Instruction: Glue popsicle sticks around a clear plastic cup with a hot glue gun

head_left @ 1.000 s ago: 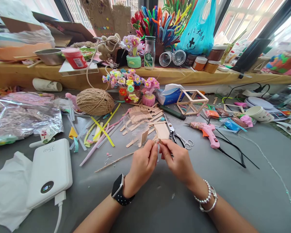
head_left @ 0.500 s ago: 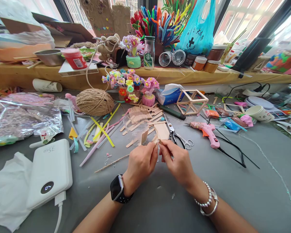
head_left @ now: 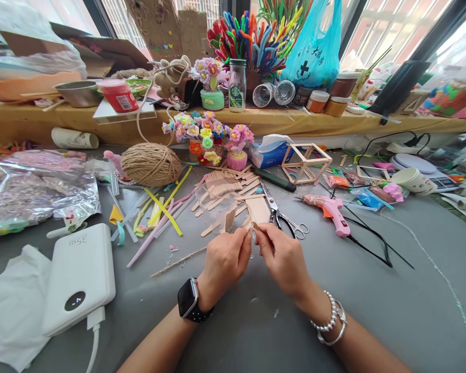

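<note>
Close together over the grey table, my left hand (head_left: pixel 226 261) and my right hand (head_left: pixel 286 261) are both closed in a pinch. Between their fingertips is a small pale, partly see-through bit (head_left: pixel 252 231), mostly covered by the fingers; its kind cannot be made out. Just beyond lie loose wooden craft sticks (head_left: pixel 220 185) and a flat panel of joined sticks (head_left: pixel 258 210). Scissors (head_left: pixel 300 228) rest right of the panel. A pink glue gun (head_left: pixel 337 213) lies farther right, near a cube frame of sticks (head_left: pixel 306 165). A thin length of twine (head_left: pixel 178 262) is left of my hands.
A ball of twine (head_left: pixel 151 165), yellow and clear strips (head_left: pixel 163 207) and a white power bank (head_left: pixel 81 274) with a cable are to the left. Flower crafts (head_left: pixel 238 147) stand behind. The glue gun's black cord (head_left: pixel 373 253) crosses the right side. A ledge (head_left: pixel 120 127) runs along the back.
Both hands stay pinched together in nearly the same place, with only slight finger movement. The whole view has shifted a little; objects on the table have not moved.
</note>
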A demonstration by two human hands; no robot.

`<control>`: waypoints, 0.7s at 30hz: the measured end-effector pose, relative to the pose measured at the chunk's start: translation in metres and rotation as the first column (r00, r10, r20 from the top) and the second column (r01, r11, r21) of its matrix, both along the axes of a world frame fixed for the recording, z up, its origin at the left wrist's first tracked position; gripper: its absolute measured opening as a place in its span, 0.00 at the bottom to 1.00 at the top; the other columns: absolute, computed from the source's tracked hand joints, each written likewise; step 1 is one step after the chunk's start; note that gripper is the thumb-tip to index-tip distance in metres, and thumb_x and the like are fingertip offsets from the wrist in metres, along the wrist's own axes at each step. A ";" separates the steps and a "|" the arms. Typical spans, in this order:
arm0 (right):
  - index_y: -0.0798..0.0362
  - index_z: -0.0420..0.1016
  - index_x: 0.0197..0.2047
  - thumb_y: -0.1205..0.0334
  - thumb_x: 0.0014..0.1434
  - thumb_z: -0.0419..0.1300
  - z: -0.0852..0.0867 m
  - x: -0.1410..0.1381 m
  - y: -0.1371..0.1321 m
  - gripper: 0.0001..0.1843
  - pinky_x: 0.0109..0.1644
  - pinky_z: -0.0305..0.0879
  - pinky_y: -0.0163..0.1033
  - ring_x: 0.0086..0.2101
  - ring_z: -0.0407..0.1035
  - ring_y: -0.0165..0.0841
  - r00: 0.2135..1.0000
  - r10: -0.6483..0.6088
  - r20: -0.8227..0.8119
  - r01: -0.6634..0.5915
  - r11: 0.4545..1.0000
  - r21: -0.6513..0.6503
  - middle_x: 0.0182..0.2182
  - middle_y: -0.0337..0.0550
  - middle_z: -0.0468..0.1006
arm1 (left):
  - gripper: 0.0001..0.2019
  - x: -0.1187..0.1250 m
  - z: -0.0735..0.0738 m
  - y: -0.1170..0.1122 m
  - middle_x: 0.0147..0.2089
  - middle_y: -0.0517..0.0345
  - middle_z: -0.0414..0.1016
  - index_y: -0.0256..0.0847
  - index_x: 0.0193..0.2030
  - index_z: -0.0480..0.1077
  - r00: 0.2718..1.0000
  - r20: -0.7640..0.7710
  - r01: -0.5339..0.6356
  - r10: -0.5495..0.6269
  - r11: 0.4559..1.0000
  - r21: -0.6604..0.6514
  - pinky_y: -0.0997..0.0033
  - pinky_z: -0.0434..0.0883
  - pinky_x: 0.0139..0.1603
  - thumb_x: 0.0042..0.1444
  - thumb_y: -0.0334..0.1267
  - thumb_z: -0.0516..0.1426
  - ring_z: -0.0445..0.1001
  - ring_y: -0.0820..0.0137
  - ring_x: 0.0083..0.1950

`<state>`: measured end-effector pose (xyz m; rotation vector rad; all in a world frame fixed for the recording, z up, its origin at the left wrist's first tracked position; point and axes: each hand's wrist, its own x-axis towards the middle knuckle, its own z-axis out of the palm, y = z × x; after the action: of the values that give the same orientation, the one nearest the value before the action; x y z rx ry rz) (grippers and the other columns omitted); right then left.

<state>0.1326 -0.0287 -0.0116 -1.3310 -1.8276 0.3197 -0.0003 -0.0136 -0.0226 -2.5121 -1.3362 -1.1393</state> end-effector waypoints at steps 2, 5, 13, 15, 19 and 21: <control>0.53 0.67 0.38 0.65 0.61 0.47 0.001 0.000 0.000 0.09 0.27 0.62 0.32 0.22 0.67 0.28 1.000 -0.012 0.025 0.011 1.000 0.012 0.26 0.40 0.75 | 0.12 0.000 -0.001 0.001 0.19 0.59 0.66 0.40 0.27 0.63 1.000 0.001 0.000 0.000 1.000 0.009 0.74 0.57 0.24 0.59 0.34 0.44 0.64 0.72 0.20; 0.54 0.67 0.37 0.65 0.61 0.47 0.000 -0.002 0.000 0.09 0.27 0.61 0.32 0.22 0.68 0.28 0.995 -0.045 0.087 0.040 0.997 0.060 0.25 0.40 0.75 | 0.12 -0.001 -0.002 0.003 0.18 0.60 0.66 0.40 0.26 0.63 1.000 -0.003 -0.002 0.002 1.000 -0.009 0.73 0.57 0.24 0.59 0.34 0.44 0.64 0.72 0.20; 0.56 0.69 0.33 0.63 0.61 0.45 -0.001 0.022 0.020 0.14 0.23 0.56 0.34 0.20 0.67 0.32 0.926 -0.314 0.209 0.293 0.948 0.127 0.20 0.44 0.73 | 0.13 0.010 0.002 -0.013 0.15 0.63 0.59 0.42 0.20 0.56 0.975 0.091 0.211 -0.205 0.976 -0.061 0.73 0.54 0.23 0.56 0.30 0.45 0.57 0.74 0.18; 0.54 0.69 0.33 0.61 0.61 0.46 0.003 0.027 0.021 0.13 0.25 0.59 0.34 0.19 0.67 0.30 0.959 -0.274 0.073 0.273 0.962 0.024 0.22 0.42 0.74 | 0.13 0.013 0.002 -0.015 0.16 0.63 0.59 0.42 0.21 0.56 0.977 0.133 0.190 -0.167 0.965 -0.184 0.73 0.54 0.22 0.57 0.31 0.45 0.58 0.74 0.18; 0.53 0.67 0.31 0.56 0.60 0.48 0.011 0.024 0.016 0.13 0.24 0.64 0.33 0.17 0.66 0.27 0.950 -0.092 -0.298 0.015 0.968 -0.251 0.20 0.38 0.72 | 0.14 0.010 0.005 -0.010 0.17 0.64 0.60 0.43 0.22 0.54 0.937 0.348 0.174 -0.015 0.885 -0.431 0.75 0.58 0.25 0.59 0.36 0.43 0.60 0.75 0.19; 0.54 0.67 0.35 0.53 0.59 0.49 0.014 0.021 0.015 0.13 0.23 0.66 0.32 0.19 0.67 0.27 0.879 -0.068 -0.471 -0.110 0.934 -0.339 0.22 0.38 0.72 | 0.14 0.008 0.009 -0.007 0.15 0.67 0.58 0.42 0.23 0.54 0.881 0.470 0.227 0.057 0.820 -0.525 0.76 0.58 0.24 0.60 0.39 0.43 0.58 0.76 0.17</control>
<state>0.1536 -0.0138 0.0028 -1.3204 -1.4017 0.9463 0.0072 -0.0204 -0.0136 -2.8196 -1.9520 -1.6640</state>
